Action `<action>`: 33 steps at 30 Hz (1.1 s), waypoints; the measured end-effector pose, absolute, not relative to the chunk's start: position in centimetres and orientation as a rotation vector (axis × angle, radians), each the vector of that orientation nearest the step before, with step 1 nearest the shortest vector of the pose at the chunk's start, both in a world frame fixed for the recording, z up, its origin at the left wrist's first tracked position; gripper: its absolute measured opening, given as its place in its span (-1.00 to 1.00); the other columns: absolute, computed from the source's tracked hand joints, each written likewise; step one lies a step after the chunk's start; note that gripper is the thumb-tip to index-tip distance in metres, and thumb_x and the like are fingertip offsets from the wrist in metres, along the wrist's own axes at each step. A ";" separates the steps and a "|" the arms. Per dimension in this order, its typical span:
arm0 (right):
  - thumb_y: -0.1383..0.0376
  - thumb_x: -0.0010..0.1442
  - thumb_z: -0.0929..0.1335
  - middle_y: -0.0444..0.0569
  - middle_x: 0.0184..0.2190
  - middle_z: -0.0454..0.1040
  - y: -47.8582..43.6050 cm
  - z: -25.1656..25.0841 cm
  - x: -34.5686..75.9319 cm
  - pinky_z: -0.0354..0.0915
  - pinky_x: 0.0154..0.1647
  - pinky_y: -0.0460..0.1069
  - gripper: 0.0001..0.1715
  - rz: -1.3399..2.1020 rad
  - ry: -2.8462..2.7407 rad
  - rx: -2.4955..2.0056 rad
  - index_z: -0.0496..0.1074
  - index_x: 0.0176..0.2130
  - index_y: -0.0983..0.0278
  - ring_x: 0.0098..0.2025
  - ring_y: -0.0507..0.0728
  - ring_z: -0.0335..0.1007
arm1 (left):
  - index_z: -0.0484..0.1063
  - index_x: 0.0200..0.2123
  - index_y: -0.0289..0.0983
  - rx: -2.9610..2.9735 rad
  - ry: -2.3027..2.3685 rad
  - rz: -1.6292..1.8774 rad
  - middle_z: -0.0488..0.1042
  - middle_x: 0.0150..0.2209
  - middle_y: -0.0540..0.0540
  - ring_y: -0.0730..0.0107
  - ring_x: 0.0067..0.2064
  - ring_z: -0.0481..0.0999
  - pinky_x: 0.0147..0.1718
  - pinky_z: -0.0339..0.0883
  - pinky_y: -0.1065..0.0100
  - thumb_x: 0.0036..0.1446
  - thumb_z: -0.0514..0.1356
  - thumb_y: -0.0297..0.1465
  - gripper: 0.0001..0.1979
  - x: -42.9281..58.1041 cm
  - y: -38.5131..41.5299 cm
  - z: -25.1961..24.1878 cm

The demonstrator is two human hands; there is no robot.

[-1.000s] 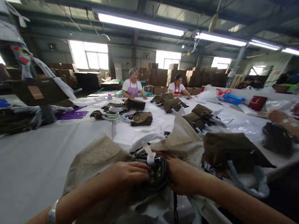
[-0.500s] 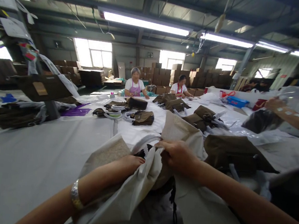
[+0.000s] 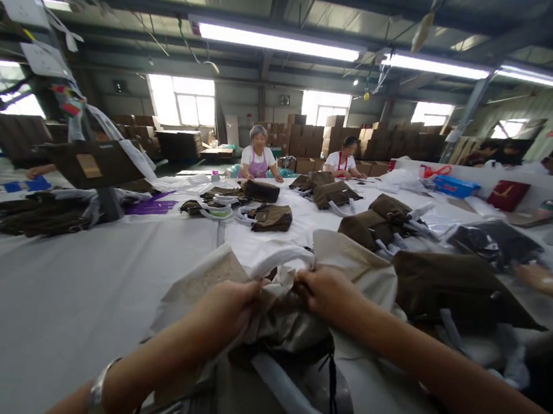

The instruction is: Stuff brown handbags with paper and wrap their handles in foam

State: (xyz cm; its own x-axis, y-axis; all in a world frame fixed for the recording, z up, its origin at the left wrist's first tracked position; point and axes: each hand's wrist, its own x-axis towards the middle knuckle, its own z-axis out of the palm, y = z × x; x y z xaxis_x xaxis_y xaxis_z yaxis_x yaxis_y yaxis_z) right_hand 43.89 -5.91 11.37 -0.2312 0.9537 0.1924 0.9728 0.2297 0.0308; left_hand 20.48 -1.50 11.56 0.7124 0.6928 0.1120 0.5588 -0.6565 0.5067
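Close in front of me lies a bag (image 3: 294,370) with a beige lining (image 3: 287,319) bunched up at its mouth. My left hand (image 3: 231,309) is closed on the left edge of this lining, its fingertips partly hidden. On the other side, my right hand (image 3: 329,295) pinches the gathered cloth. A white-wrapped handle (image 3: 303,402) hangs over the bag's near side, and another wrapped handle (image 3: 283,258) arches behind my hands. Black cords (image 3: 333,382) dangle at the right of the mouth. Stiff beige sheeting (image 3: 360,264) spreads out around the bag.
A large brown bag (image 3: 458,290) lies to my right, and several smaller brown bags (image 3: 272,218) are farther across the white table (image 3: 68,302). At far right a co-worker's hand (image 3: 533,275) is beside a plastic-wrapped bag (image 3: 497,241). Two people sit opposite. A post (image 3: 108,203) stands left.
The long fold of beige lining that hung toward me is now gathered up at the mouth, uncovering the near handle. My left hand has turned and closed. The co-worker's hand has lowered.
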 end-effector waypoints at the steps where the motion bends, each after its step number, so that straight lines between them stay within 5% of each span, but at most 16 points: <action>1: 0.33 0.35 0.23 0.24 -0.20 0.61 -6.9 11.8 43.9 0.46 -0.18 0.11 -0.63 -0.307 -2.307 -1.737 0.49 0.02 0.41 -0.19 0.29 0.59 | 0.56 -0.03 -0.28 2.408 0.941 0.454 0.64 -0.21 -0.23 0.03 -0.17 0.61 -0.18 0.37 0.20 0.23 0.07 -0.39 -0.66 20.8 -0.2 11.1; 4: 0.36 0.39 0.22 0.15 0.09 0.51 -8.9 12.4 43.3 0.33 0.21 0.12 -0.54 -0.456 -2.376 -1.023 0.33 0.23 0.34 0.15 0.20 0.43 | 0.57 -0.32 -0.34 2.237 0.902 0.462 0.62 -0.35 -0.16 0.16 -0.28 0.57 -0.29 0.37 0.30 0.19 0.10 -0.32 -0.72 21.4 3.4 10.2; 7: 0.23 0.40 0.26 0.12 0.28 0.32 -8.0 11.4 42.6 0.11 0.40 0.17 -0.49 -0.258 -2.627 -0.680 0.29 0.27 0.32 0.38 0.20 0.11 | 0.58 -0.31 -0.35 2.189 0.835 0.370 0.63 -0.35 -0.13 0.18 -0.27 0.57 -0.29 0.39 0.32 0.19 0.12 -0.25 -0.68 21.1 4.8 11.0; 10: 0.03 0.36 0.29 0.24 0.40 0.06 -5.4 9.4 42.7 0.01 0.42 0.28 -0.25 0.011 -2.700 -0.881 0.16 0.37 0.34 0.47 0.32 -0.18 | 0.59 -0.16 -0.26 2.208 0.947 0.596 0.64 -0.22 -0.10 0.18 -0.17 0.58 -0.20 0.37 0.33 0.24 0.12 -0.13 -0.63 18.5 3.3 12.7; 15: -0.01 0.37 0.27 0.18 0.41 0.03 -3.4 8.0 43.8 0.04 0.41 0.21 -0.20 0.229 -2.645 -1.055 0.01 0.43 0.20 0.46 0.27 -0.12 | 0.50 -0.19 -0.18 1.764 1.490 1.622 0.51 -0.35 0.02 0.30 -0.22 0.52 -0.11 0.32 0.35 0.29 0.12 -0.08 -0.68 11.6 -2.2 9.2; 18: 0.02 0.37 0.29 0.17 0.39 0.11 -3.4 8.0 43.9 0.06 0.40 0.21 -0.20 0.131 -2.633 -0.996 0.02 0.43 0.23 0.43 0.25 -0.03 | 0.48 -0.30 -0.21 1.452 1.531 1.517 0.46 -0.38 0.00 0.25 -0.21 0.49 -0.10 0.38 0.30 0.23 0.16 -0.04 -0.65 9.8 -4.2 3.0; 22: 0.14 0.37 0.33 0.12 0.41 0.08 -3.4 8.0 43.1 -0.08 0.43 0.31 -0.29 -0.282 -2.702 -0.738 0.08 0.40 0.12 0.43 0.24 -0.03 | 0.46 0.04 -0.17 0.963 1.117 1.255 0.52 0.06 -0.11 0.02 0.15 0.47 0.04 0.47 0.09 0.17 0.20 -0.04 -0.53 11.5 -4.3 -1.3; 26: 0.08 0.28 0.40 0.11 0.48 -0.22 -3.3 8.1 42.2 -0.03 0.39 0.38 -0.20 -0.286 -2.691 -0.692 0.12 0.38 0.06 0.48 0.39 -0.33 | 0.22 0.31 -0.07 0.893 0.764 1.351 0.38 0.26 -0.08 0.11 0.34 0.27 0.29 0.21 0.07 0.30 0.07 -0.03 -0.43 15.7 -4.7 2.2; 29: -0.01 0.19 0.44 0.32 0.45 -0.18 -3.1 7.7 42.0 0.27 0.23 0.31 -0.03 -0.070 -2.606 -0.855 0.07 0.40 0.21 0.39 0.47 0.02 | 0.07 0.38 -0.06 1.083 0.505 1.223 0.32 0.31 -0.11 0.11 0.33 0.29 0.28 0.22 0.09 0.31 -0.07 0.11 -0.32 18.4 -5.7 5.7; 33: 0.20 0.24 0.41 0.30 0.22 0.35 -3.3 6.6 42.6 0.46 0.03 0.14 -0.28 0.084 -2.273 -0.929 0.24 0.31 0.28 0.09 0.31 0.47 | 0.15 0.29 -0.09 1.111 0.442 1.265 0.58 -0.03 -0.15 0.17 -0.08 0.59 -0.14 0.49 0.16 0.34 -0.15 0.09 -0.38 19.1 -5.1 6.0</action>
